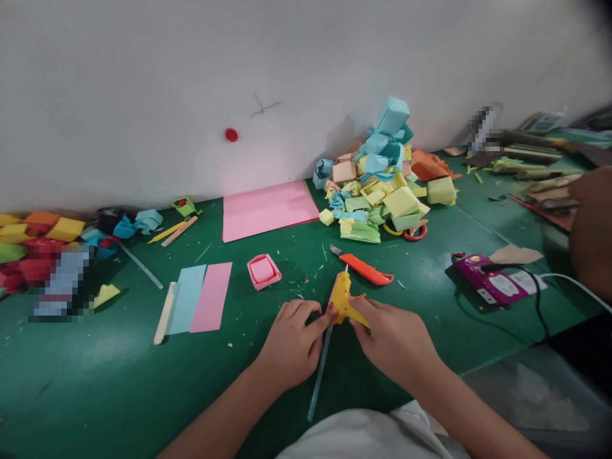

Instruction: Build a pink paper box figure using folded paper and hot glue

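Observation:
My right hand [399,335] is closed around the trigger side of a yellow glue gun [342,297], whose nozzle points away from me. A long translucent glue stick [319,376] sticks out of its back end toward my body. My left hand [294,341] is closed, its fingertips pinching the gun's rear where the stick enters. Just beyond the nozzle lies an orange utility knife [366,268] with its blade out. A small folded pink paper box [263,271] sits left of the gun. Farther left are a blue paper strip [186,299], a pink paper strip [211,297] and a wooden stick [165,313].
Pink sheets [268,210] lie against the wall beside a heap of folded paper pieces [377,185]. More coloured paper boxes [43,233] fill the left. A purple power strip [495,277] with cables is at right, near another person's arm [593,236]. Scraps dot the green table [119,376].

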`<action>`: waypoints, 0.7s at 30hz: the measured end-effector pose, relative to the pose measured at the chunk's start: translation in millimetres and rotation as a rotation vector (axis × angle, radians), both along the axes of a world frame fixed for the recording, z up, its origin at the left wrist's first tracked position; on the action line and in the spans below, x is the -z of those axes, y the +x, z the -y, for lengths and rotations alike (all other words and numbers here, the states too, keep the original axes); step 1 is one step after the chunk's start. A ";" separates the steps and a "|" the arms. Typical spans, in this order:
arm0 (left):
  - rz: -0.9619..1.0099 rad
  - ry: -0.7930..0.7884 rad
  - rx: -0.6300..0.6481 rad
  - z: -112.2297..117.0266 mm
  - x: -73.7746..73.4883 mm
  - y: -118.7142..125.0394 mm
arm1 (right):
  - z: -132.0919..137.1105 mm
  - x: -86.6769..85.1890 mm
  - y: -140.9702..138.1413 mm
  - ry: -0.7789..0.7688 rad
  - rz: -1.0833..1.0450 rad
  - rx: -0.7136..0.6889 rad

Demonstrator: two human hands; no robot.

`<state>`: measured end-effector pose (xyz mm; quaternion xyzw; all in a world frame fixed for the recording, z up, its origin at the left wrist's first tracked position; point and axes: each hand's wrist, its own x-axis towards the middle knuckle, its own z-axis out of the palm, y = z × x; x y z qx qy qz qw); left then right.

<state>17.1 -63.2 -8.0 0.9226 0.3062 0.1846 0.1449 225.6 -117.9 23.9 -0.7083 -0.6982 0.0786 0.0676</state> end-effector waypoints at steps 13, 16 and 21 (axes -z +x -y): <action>0.083 0.093 0.044 0.4 0.5 -2.6 | -1.1 -4.5 -0.7 -0.054 -0.006 0.011; 0.271 0.178 0.120 4.0 -6.9 -3.1 | 0.3 -0.7 2.8 -0.071 -0.029 0.026; 0.585 0.024 0.261 23.5 -54.0 11.5 | -4.4 -8.7 4.2 -0.116 -0.025 0.008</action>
